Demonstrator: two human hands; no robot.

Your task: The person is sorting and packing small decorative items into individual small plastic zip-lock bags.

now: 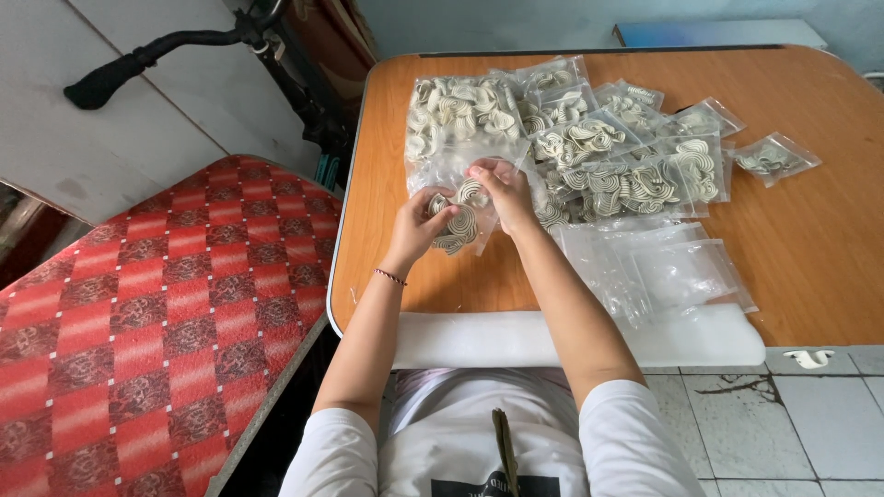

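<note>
Gripping a small clear bag (pixel 458 221) of striped spiral pieces, the left hand (pixel 420 224) and right hand (pixel 505 191) close around it above the tabletop (pixel 810 239), filled bags (pixel 589 152) just behind, empty bags (pixel 663 271) beside.

I count two hands at work, my left hand (pixel 419 225) and my right hand (pixel 505 191), sharing one small clear bag (pixel 460 221) of striped spiral pieces. At twelve o'clock lies one big bag (pixel 458 110); roughly ten small filled bags (pixel 626 175) reach toward two o'clock. Empty bags (pixel 677 271) at four o'clock overlap beyond counting.
</note>
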